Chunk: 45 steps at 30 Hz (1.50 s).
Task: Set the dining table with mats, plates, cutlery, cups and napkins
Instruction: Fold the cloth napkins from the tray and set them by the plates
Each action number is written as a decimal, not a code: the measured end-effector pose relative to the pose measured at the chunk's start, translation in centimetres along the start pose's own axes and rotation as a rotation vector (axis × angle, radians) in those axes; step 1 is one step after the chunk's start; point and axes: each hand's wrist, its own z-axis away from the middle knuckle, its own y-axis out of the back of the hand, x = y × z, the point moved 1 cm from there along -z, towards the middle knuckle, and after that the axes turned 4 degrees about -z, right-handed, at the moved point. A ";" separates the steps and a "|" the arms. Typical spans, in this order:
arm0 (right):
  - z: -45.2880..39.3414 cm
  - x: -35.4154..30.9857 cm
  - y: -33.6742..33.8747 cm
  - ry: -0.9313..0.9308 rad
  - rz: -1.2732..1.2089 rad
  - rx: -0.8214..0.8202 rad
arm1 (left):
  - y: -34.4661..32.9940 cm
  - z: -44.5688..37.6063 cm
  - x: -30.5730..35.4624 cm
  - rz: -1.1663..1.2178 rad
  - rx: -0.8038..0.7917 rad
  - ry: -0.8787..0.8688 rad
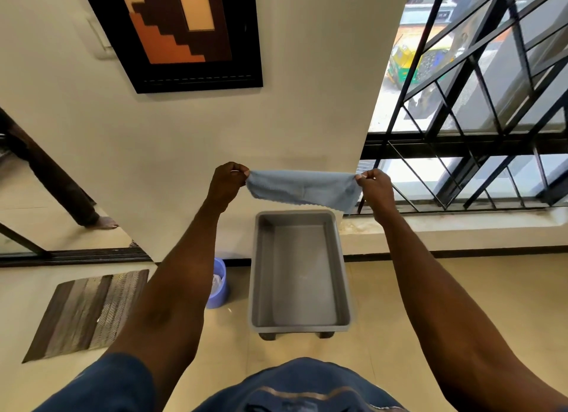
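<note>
Cloth [302,186] stretched across frame centre, left hand [226,182] pinching its left end, right hand [376,187] its right end. Tub [299,274] directly below cloth, centre frame, on floor [399,304]. Bucket [218,284] just left of tub, partly hidden by left forearm. Mat [87,311] lower left on floor, well apart from bucket. Framed picture [181,33] on wall, upper centre-left. Barred window [479,98] upper right, its sill [445,231] right of tub. Another person's foot [104,222] at left edge, mid-height.

A home: framed picture [181,30], floor mat [89,310], barred window [479,104].
</note>
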 end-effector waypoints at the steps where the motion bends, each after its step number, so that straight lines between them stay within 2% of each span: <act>1: -0.1 0.1 -0.1 0.002 -0.012 0.021 | -0.1 0.1 0.1 0.055 -0.004 0.014; 5: -0.5 0.4 -0.4 0.012 -0.042 0.111 | -0.1 0.6 0.2 0.175 0.036 0.057; 8: -0.8 0.5 -0.7 0.028 -0.058 0.074 | -0.3 0.1 0.1 0.260 0.040 0.147; 10: -0.6 0.8 -1.2 -0.039 -0.152 0.044 | -0.8 0.2 -0.9 0.299 -0.059 0.298; 13: 0.0 2.9 -2.2 -0.264 -0.237 0.012 | -2.3 2.6 -4.7 0.326 -0.355 0.629; 15: 0.7 4.8 -2.3 -0.421 -0.281 -0.031 | -3.6 4.9 -6.5 0.309 -0.450 0.699; 16: 1.2 5.7 -2.3 -0.480 -0.291 -0.057 | -4.1 5.7 -7.1 0.296 -0.440 0.708; 18: 1.7 7.0 -2.2 -0.533 -0.274 -0.110 | -4.7 6.7 -7.6 0.295 -0.368 0.691; 22: 2.2 7.7 -1.9 -0.509 -0.238 -0.154 | -4.6 6.9 -7.6 0.376 -0.271 0.648; 30: 2.2 9.2 -2.2 -0.474 -0.216 -0.095 | -4.6 6.7 -6.6 0.452 -0.216 0.641; 33: 2.5 9.4 -2.4 -0.361 -0.124 -0.030 | -5.1 6.2 -6.7 0.338 -0.146 0.581; 37: 2.5 9.6 -2.2 -0.203 -0.005 0.006 | -4.9 5.6 -6.8 -0.019 -0.001 0.350; 41: 2.7 8.7 -1.8 -0.219 -0.092 -0.068 | -4.5 5.7 -5.0 -0.155 0.035 0.162; 45: 2.2 8.3 -2.1 -0.186 0.006 -0.228 | -4.7 5.1 -4.2 -0.191 0.067 0.172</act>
